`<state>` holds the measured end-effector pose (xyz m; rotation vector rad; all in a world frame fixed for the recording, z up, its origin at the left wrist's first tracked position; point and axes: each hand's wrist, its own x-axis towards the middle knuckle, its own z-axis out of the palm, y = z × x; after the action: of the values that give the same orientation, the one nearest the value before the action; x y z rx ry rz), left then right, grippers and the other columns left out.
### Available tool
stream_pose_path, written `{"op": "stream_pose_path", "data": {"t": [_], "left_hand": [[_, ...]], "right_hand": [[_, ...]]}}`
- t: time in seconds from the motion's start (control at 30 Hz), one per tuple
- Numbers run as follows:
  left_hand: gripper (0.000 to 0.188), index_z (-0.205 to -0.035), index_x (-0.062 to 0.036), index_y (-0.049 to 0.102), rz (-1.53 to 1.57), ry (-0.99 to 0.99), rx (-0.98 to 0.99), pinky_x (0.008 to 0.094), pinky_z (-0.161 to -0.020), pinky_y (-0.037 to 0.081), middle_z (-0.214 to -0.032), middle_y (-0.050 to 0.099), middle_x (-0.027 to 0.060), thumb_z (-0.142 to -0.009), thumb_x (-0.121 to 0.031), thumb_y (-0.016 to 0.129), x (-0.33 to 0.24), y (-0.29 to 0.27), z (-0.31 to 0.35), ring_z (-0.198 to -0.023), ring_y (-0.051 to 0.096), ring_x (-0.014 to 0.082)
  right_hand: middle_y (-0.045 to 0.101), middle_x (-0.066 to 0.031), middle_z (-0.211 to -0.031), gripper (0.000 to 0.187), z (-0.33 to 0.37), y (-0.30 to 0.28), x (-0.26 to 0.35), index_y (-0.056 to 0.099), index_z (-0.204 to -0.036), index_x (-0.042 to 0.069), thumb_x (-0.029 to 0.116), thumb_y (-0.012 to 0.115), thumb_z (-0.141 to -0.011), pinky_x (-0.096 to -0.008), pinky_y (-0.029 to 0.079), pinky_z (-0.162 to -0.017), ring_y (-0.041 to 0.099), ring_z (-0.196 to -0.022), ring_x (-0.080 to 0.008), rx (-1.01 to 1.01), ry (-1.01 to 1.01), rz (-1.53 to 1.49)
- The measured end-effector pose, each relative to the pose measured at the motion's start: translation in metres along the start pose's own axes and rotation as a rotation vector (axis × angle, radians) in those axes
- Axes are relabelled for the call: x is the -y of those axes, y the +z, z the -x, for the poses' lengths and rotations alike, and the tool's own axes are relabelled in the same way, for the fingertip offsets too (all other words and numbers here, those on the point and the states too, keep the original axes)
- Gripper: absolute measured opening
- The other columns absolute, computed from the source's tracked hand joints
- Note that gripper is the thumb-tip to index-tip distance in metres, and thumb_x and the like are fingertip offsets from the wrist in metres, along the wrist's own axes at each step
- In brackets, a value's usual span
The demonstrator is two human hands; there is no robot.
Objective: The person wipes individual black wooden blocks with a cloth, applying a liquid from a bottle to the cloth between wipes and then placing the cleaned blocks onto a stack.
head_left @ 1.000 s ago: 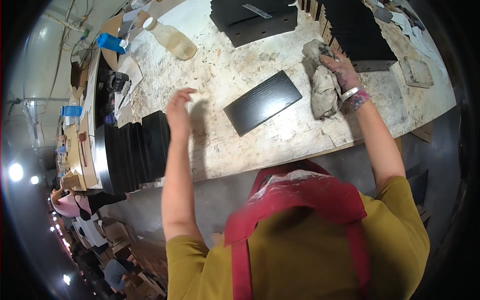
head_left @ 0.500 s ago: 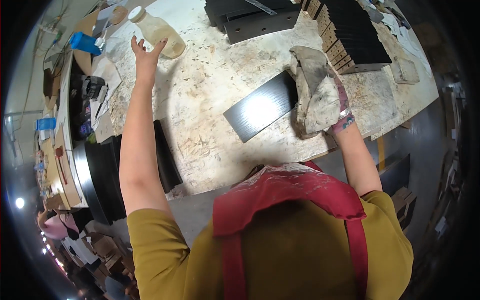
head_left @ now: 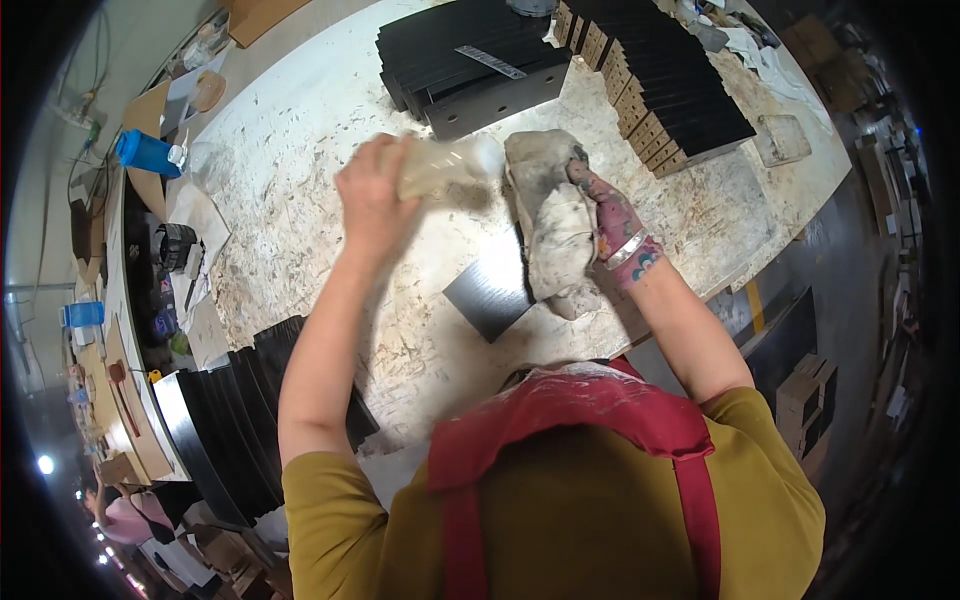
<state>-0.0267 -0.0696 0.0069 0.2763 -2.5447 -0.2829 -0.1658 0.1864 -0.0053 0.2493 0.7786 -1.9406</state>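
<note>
My left hand (head_left: 375, 190) is wrapped round a translucent plastic bottle (head_left: 432, 168) with a white cap. The bottle is tipped sideways, its blurred cap end pointing right toward the cloth. My right hand (head_left: 606, 208), in a patterned glove or sleeve with a pale band at the wrist, grips a stained grey-white cloth (head_left: 562, 235). Under the cloth lies a glossy black panel (head_left: 490, 297); its right part is covered, and the lamp glares off what shows.
A stack of black boards (head_left: 470, 65) lies at the back. To its right runs a row of black panels with drilled edges (head_left: 668, 85). More black boards (head_left: 225, 420) stand at the left. A blue bottle (head_left: 150, 152) sits near the left edge, and a clear block (head_left: 783, 138) far right.
My left hand has closed on the bottle, lifted it and brought it right, toward the cloth. My right hand and the cloth have moved left over the panel.
</note>
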Motion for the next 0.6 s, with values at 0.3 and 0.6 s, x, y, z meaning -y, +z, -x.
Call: {"op": "stream_pose_path", "data": {"t": [0.3, 0.6], "left_hand": [[0.082, -0.131, -0.0297, 0.055, -0.269, 0.193, 0.089, 0.0466, -0.09, 0.038, -0.125, 0.053, 0.006, -0.057, -0.008, 0.081, -0.032, -0.014, 0.002, -0.115, 0.051, 0.0294], [0.078, -0.136, -0.0144, 0.05, 0.155, -0.039, 0.002, 0.0417, -0.092, 0.046, -0.124, 0.057, 0.0124, -0.062, -0.007, 0.076, -0.019, -0.015, 0.005, -0.113, 0.057, 0.0334]], "right_hand": [[0.065, -0.0145, -0.112, 0.031, 0.024, -0.016, -0.014, 0.056, -0.126, 0.002, 0.015, 0.054, -0.097, -0.0391, 0.058, -0.081, 0.067, -0.095, -0.0256, 0.031, 0.031, -0.048], [0.066, -0.0143, -0.108, 0.034, 0.027, -0.007, -0.011, 0.058, -0.12, 0.004, 0.02, 0.06, -0.09, -0.044, 0.056, -0.086, 0.066, -0.095, -0.0285, 0.214, 0.072, -0.174]]}}
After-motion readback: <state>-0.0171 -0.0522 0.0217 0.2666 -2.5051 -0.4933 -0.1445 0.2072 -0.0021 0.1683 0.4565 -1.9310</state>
